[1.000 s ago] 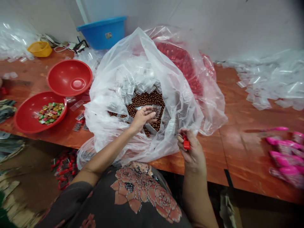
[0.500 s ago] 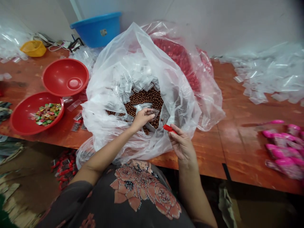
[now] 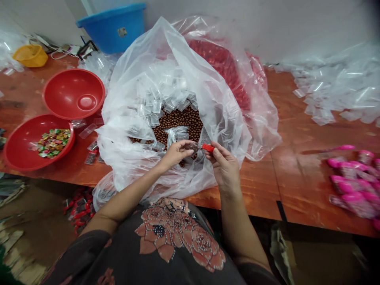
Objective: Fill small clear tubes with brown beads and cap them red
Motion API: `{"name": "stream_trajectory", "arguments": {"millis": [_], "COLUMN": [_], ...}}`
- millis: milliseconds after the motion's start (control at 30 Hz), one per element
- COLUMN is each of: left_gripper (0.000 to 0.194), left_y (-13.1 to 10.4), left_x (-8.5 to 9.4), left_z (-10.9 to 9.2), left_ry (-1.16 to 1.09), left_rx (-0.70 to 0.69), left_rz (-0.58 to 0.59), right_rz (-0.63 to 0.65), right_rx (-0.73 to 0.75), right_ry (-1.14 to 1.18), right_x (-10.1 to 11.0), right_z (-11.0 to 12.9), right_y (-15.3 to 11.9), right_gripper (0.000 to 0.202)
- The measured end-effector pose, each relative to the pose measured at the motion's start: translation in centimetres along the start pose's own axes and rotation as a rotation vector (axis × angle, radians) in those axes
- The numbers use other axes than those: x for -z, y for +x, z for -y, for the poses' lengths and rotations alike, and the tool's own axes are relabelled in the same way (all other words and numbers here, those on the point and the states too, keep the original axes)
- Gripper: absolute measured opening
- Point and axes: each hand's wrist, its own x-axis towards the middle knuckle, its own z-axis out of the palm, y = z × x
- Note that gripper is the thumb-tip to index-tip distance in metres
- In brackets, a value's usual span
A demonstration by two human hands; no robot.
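red plastic piece (image 3: 207,148), near the middle of the frame, pinched at its right end between thumb and fingers of the right hand (image 3: 225,166), free end facing a small clear container (image 3: 196,146) held in the fingertips of the left hand (image 3: 177,153). very close together; too small to tell contact from a slight gap, or to make out any contents. likely light, stiff and rather slick, both; the clear one probably thin and apt to crack under a hard squeeze, so best taken by its edges with a gentle pinch. below the hands, a soft, crumpled plastic bag (image 3: 218,99), open, with loose brown balls (image 3: 190,118), probably quick to roll, and a heap of clear pieces (image 3: 169,87) higher up. underneath, a smooth reddish-brown table (image 3: 255,180) stretching across the frame. at left, two red bowls (image 3: 63,85), the lower one with small multicoloured pieces (image 3: 55,142); at upper left, a yellow bowl (image 3: 29,60) and blue tub (image 3: 114,29) by a pale wall (image 3: 267,27); at the right edge, pink-topped containers (image 3: 354,188).
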Motion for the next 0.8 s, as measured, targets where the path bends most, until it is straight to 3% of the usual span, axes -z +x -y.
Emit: {"name": "stream_trajectory", "arguments": {"millis": [133,300,400,667,800], "left_gripper": [0.044,0.039,0.037,0.036,0.035], "left_y": [-2.0,-3.2,-3.5,-4.1,-4.3], "left_x": [0.2,0.6,0.7,0.8,0.8], "left_z": [-0.9,-1.7,-2.0,-2.6,-2.2], "left_ry": [0.079,0.199,0.244,0.266,0.240], "left_rx": [-0.010,-0.081,-0.137,-0.143,-0.137], "left_rz": [0.036,0.002,-0.006,0.012,0.010], "right_rz": [0.033,0.194,0.280,0.185,0.283], "right_rx": [0.167,0.474,0.587,0.449,0.426], "right_ry": [-0.271,-0.605,-0.709,-0.744,-0.840], "right_x": [-1.4,-1.8,-1.6,-0.8,-1.0], "right_z": [-0.6,0.4,1.1,0.9,1.7], "right_y": [0.5,-0.2,-0.5,-0.8,-1.0], "right_gripper": [0.031,0.022,0.020,0.030,0.031]}}
